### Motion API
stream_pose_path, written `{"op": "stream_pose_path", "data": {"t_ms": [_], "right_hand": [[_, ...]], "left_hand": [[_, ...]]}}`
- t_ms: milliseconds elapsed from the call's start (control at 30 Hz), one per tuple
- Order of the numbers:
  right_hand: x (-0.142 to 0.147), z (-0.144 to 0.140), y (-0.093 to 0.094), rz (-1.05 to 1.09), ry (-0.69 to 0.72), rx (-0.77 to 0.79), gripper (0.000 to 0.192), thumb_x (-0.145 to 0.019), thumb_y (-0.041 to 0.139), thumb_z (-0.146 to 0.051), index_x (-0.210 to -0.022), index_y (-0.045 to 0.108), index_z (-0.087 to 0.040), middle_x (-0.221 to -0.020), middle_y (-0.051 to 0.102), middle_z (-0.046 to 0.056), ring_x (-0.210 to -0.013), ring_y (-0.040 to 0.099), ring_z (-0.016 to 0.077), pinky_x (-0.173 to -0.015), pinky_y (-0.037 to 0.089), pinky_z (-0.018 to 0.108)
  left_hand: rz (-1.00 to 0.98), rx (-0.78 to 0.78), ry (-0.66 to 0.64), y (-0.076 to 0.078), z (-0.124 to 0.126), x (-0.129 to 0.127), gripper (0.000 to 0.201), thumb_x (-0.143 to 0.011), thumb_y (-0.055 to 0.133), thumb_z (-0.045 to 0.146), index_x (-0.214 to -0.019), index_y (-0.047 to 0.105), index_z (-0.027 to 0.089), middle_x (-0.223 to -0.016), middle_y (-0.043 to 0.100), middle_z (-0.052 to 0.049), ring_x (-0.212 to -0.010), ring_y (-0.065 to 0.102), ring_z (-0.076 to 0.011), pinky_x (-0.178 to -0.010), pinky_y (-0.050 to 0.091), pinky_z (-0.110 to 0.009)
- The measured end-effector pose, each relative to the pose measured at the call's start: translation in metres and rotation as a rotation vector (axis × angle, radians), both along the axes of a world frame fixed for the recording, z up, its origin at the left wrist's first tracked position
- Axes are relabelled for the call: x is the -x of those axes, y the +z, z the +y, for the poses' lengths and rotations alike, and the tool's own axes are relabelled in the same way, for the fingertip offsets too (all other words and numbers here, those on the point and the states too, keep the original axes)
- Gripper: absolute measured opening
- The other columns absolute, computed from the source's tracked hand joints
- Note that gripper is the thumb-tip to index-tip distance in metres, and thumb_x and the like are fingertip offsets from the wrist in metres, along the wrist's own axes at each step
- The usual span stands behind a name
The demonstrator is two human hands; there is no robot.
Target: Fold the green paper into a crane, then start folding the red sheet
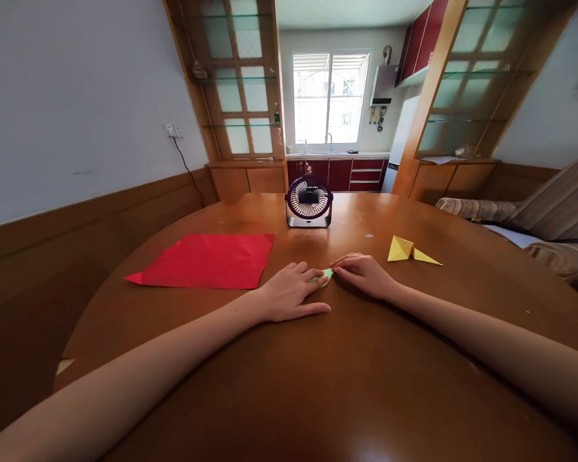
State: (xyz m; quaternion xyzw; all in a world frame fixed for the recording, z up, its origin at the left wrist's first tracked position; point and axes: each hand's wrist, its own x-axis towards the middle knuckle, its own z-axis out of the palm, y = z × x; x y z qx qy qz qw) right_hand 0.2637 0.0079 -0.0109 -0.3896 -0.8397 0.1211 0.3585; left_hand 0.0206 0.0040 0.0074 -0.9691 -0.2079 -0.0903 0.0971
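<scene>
Pressing green paper (pixel 329 273) flat on the table (pixel 347 385) with the spread fingers of the left hand (pixel 289 292), presumably to stop it sliding. Touching its right tip with the right hand (pixel 363 274), fingers drawn together; impossible to tell whether pinching or merely resting. With red paper (pixel 212 260) near the left wrist and folded yellow paper (pixel 401 249) to the right, perhaps set aside for room. Toward the back, facing the hands, an upright fan (pixel 309 197). Underneath, glossy brown, curved at the edge. Beyond, between wooden cabinets (pixel 226 179), on to a bright kitchen window (pixel 331 97).

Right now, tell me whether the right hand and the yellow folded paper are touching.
Apart: the head view shows a strip of bare brown tabletop between the right hand and the yellow folded paper.
</scene>
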Motion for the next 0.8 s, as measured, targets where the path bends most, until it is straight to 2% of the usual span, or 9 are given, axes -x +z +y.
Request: {"op": "stream_pose_path", "data": {"t_ms": [133,333,600,800], "right_hand": [[-0.004,0.006,-0.005,0.122,-0.049,0.082,0.027,-0.089,0.054,-0.035,-0.093,0.074,-0.018,-0.098,0.073,0.009,-0.091,0.067,0.0227,-0.084,0.052,0.037],[-0.007,0.010,-0.005,0.164,-0.106,0.154,0.027,-0.086,0.057,-0.039,-0.090,0.074,-0.019,-0.096,0.074,0.007,-0.091,0.067,0.0236,-0.085,0.051,0.037],[-0.007,0.011,-0.005,0.170,-0.096,0.158,0.026,-0.085,0.057,-0.037,-0.090,0.075,-0.019,-0.095,0.074,0.007,-0.090,0.067,0.0228,-0.085,0.051,0.037],[-0.008,0.009,-0.003,0.164,-0.100,0.160,0.027,-0.085,0.056,-0.037,-0.089,0.074,-0.017,-0.093,0.074,0.007,-0.088,0.068,0.0223,-0.083,0.051,0.036]], "left_hand": [[0.001,-0.006,0.003,0.001,0.001,-0.005,0.066,-0.095,0.029,0.063,-0.135,0.053,0.016,-0.123,0.060,-0.011,-0.100,0.050,-0.0249,-0.091,0.037,-0.037],[-0.016,-0.069,0.000,0.001,0.003,-0.012,0.073,-0.092,0.028,0.068,-0.130,0.056,0.012,-0.104,0.061,-0.012,-0.091,0.051,-0.0244,-0.083,0.039,-0.036],[0.000,-0.098,0.021,0.001,0.004,-0.022,0.080,-0.090,0.025,0.072,-0.133,0.051,0.010,-0.107,0.059,-0.014,-0.093,0.052,-0.0255,-0.083,0.040,-0.036],[-0.015,-0.034,0.045,-0.001,0.008,-0.034,0.085,-0.088,0.023,0.075,-0.133,0.051,0.009,-0.110,0.058,-0.016,-0.095,0.055,-0.0271,-0.084,0.040,-0.038]]}}
